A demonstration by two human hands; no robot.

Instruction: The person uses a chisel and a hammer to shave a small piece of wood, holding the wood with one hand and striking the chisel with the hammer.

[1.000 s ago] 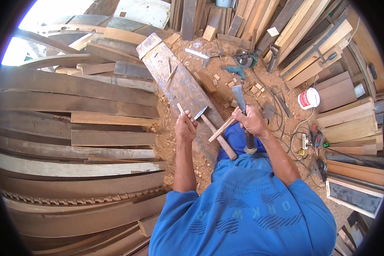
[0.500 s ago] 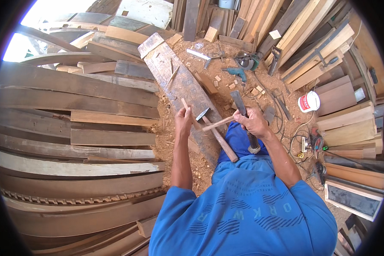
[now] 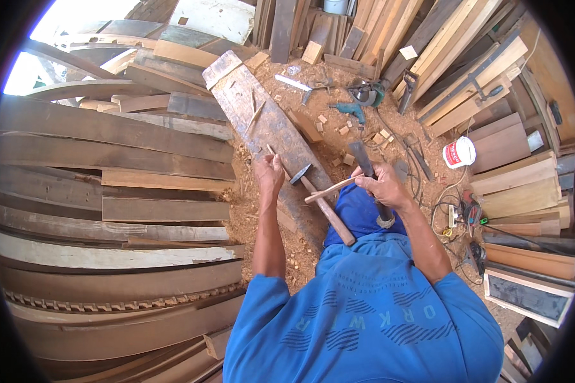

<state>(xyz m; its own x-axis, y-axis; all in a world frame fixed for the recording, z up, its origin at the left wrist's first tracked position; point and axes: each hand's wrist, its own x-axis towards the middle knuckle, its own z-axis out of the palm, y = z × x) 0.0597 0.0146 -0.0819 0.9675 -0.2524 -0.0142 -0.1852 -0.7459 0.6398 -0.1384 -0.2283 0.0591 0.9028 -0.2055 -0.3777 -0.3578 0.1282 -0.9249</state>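
Landmark: a long weathered plank is laid slantwise on the sawdust-covered ground, and everything below is placed against it.
Left hand: the left hand is closed in a pinch over the near part of the plank, and a thin wooden peg or sliver is held upright between the fingers.
Right hand: the right hand is held just right of the plank's near end, wrapped tight around a dark-handled tool together with a thin pale stick; what kind of tool it is cannot be told.
Hammer: a wooden-handled hammer is laid across the plank's near end, its metal head toward the left hand and its handle slanted toward the blue trousers; no hand is closed on it.
Power drill: a teal power drill is seen on the ground right of the plank's middle, among small wood offcuts.
White tub: a small white tub is set well right of the plank, beside stacked boards.
Curved boards: long curved boards are stacked left of the plank, well apart from both hands.
Cables: tangled cables are strewn right of the plank's near end, past the right forearm.
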